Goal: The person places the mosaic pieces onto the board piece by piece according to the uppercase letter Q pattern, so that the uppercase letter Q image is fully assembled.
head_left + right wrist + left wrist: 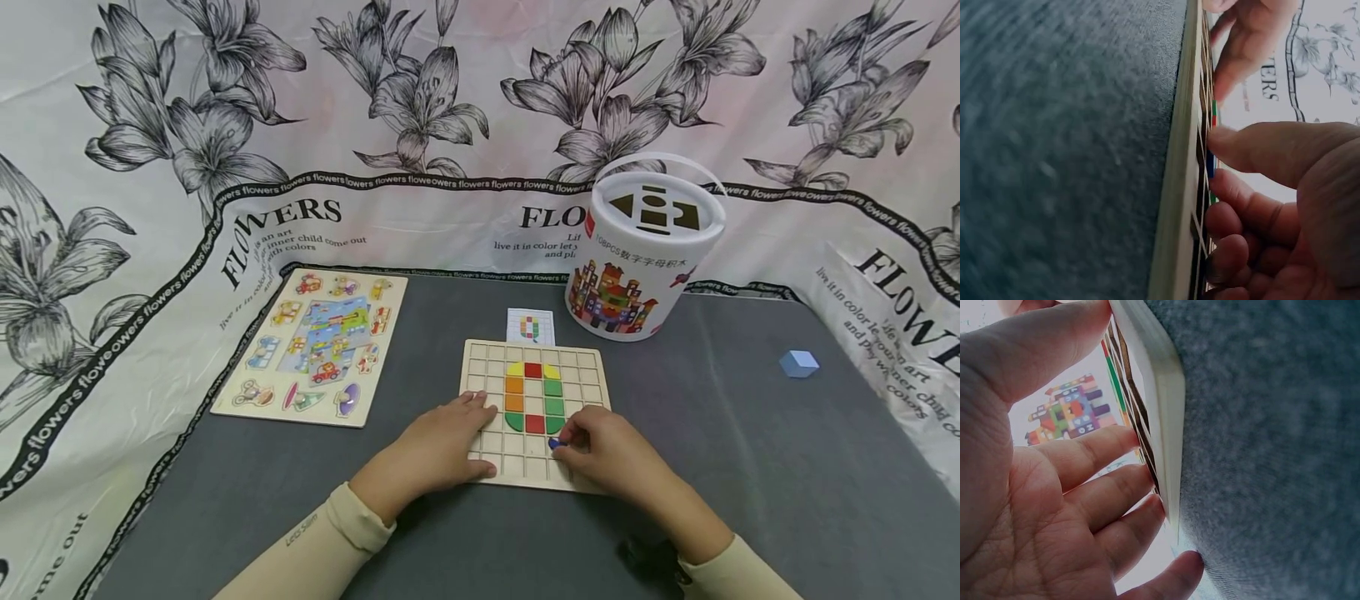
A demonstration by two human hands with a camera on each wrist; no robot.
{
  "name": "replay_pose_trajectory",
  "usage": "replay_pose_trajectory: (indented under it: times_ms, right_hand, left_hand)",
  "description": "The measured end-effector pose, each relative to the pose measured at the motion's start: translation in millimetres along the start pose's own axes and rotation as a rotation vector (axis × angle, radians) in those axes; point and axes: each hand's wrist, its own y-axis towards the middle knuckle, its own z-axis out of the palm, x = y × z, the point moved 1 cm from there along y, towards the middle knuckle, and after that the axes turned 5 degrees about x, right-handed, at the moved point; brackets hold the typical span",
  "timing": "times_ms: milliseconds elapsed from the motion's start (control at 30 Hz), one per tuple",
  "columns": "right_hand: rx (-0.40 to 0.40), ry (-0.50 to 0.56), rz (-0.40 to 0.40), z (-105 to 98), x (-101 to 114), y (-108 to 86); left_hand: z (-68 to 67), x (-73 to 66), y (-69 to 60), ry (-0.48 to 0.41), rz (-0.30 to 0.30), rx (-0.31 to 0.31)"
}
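A wooden grid board (517,467) lies flat on the grey surface. Set in its squares is a ring of coloured pieces: yellow, red, orange (514,393) and green (553,397). My left hand (431,446) rests on the board's left edge, fingers extended and thumb at the near left corner. Between thumb and index finger, my right hand (618,450) pinches a small blue piece (555,442), just below the ring's lower right green corner. In the right wrist view the blue piece (1211,164) is seen edge-on at the board's surface; whether it sits in a square I cannot tell.
A small pattern card (530,327) touches the board's far edge. At the left lies a picture puzzle board (262,367). A white lidded bucket (637,258) stands behind to the right. One light blue block (798,364) sits far right. Flower-printed cloth (420,225) rises behind.
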Motion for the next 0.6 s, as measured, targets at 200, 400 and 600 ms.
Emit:
replay_pose_trajectory:
  times_ms: [200, 400, 600]
  right_hand:
    - [-0.014, -0.002, -0.018, 1.7, 0.3, 1.1]
    - [-0.026, -0.010, -0.026, 4.9, 0.4, 2.3]
    - [-0.058, 0.000, -0.045, 2.6, 1.0, -1.2]
  left_hand:
    - [-1.5, 0.4, -1.0, 0.007, -0.005, 0.003]
    - [-0.2, 1.6, 0.2, 0.019, -0.011, 0.008]
    - [-4.8, 4.2, -1.8, 0.005, 0.014, 0.036]
